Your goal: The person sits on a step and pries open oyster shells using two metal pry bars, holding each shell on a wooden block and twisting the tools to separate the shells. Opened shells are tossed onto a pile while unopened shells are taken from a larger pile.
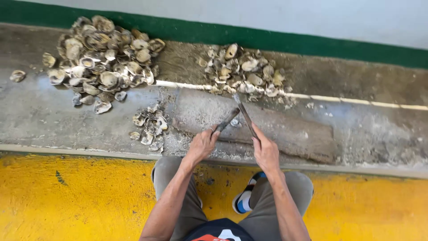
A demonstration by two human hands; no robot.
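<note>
At the centre of the frame, the left hand (203, 143) is closed around a flat dark tool (227, 120) and the right hand (266, 152) grips a thin metal rod (245, 115); their tips cross above a small shell (234, 122) on a grey slab (285, 129). Shell heaps lie at upper left (104, 56), upper centre (243, 69) and just left of the hands (150, 127).

Left hand (201, 145) grips a dark flat tool (227, 120), right hand (266, 152) grips a thin blade (245, 115), tips crossing over a small shell (235, 122) on the worn slab (290, 134). Shell heaps (102, 53) sit along the ledge's far edge.
</note>
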